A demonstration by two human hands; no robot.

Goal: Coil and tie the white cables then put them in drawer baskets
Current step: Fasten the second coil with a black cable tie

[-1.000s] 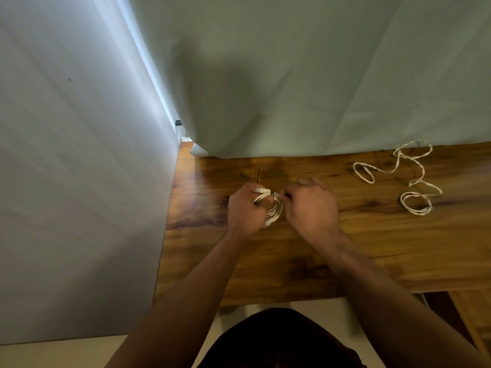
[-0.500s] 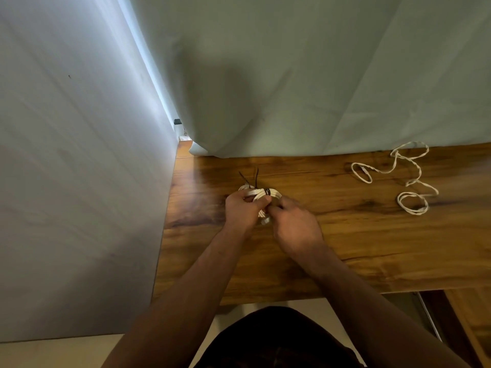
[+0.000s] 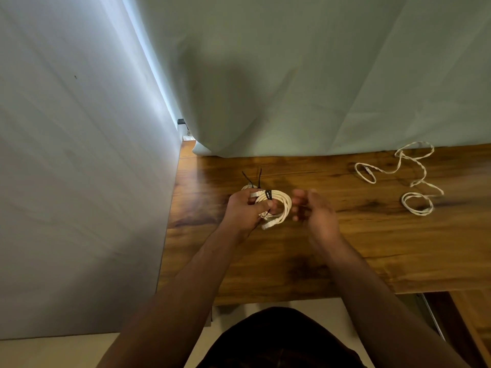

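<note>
My left grip (image 3: 244,210) is closed around the coiled white cable (image 3: 282,205). My fingers curl through the middle of the ring and my thumb sits on top. The coil is a small round bundle, and I hold it just above the brown wooden surface (image 3: 372,251), near the left end. A black tie (image 3: 268,194) goes around the top of the coil, and two thin black ends poke out past it. A white plug end hangs at the bottom of the bundle. My right grip (image 3: 317,212) is just beside the coil and is not touching it. Its fingers are loose and apart and hold nothing, and it looks a bit blurry. Far to the right, a loose white cable (image 3: 414,181) lies on the surface in messy loops, close to the edge of the pale cloth (image 3: 292,88) that hangs behind.
</note>
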